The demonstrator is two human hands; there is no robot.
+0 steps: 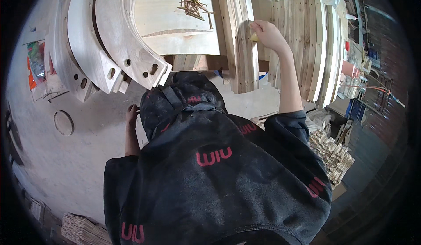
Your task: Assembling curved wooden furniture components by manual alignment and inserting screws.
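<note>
My right hand (268, 33) is closed in a pinch over a bundle of pale wooden strips (239, 47) with small holes. A small yellow piece (254, 38) shows under its fingertips; its kind is not clear. My left hand (132, 113) hangs low beside the dark apron, and its fingers are too small and partly hidden to read. Ahead, a loose pile of brass-coloured screws (193, 7) lies on a pale wooden board (162, 21), left of the bundle.
Curved wooden pieces (116, 30) with round and slotted holes stand in a row at the left. More strips (307, 43) line up at the right. A wooden ring (64, 122) lies on the floor, and a stack of wood offcuts (331, 157) sits at lower right.
</note>
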